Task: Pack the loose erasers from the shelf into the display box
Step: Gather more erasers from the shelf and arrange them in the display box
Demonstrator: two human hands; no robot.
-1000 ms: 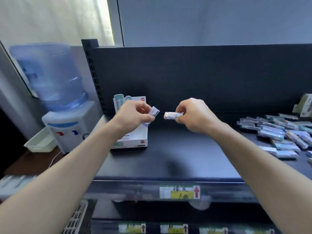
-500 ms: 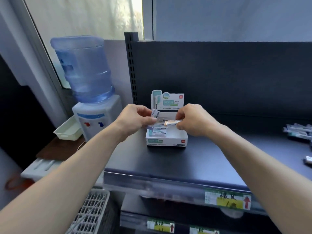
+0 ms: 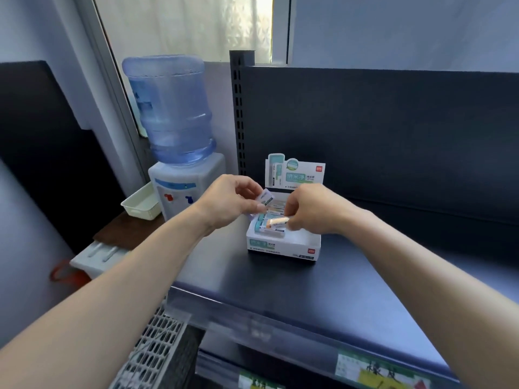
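Note:
A white display box (image 3: 283, 246) with a raised printed back card stands on the dark shelf (image 3: 351, 282), several erasers lying in its left part. Over the box my left hand (image 3: 227, 203) pinches a white-sleeved eraser (image 3: 264, 197) between thumb and fingers. My right hand (image 3: 311, 210) pinches a pale orange eraser (image 3: 276, 222) by its end, low over the box's front row. The pile of loose erasers is out of view.
A water dispenser (image 3: 179, 153) with a blue bottle stands left of the shelf, beside a cream tray (image 3: 140, 204). A perforated upright (image 3: 238, 113) and dark back panel close the shelf behind. A white crate (image 3: 157, 346) sits below left. Price labels (image 3: 382, 372) line the shelf edge.
The view has swung left, away from the loose eraser pile. Both hands came over the display box, and my right hand has lowered its eraser toward the box's front row.

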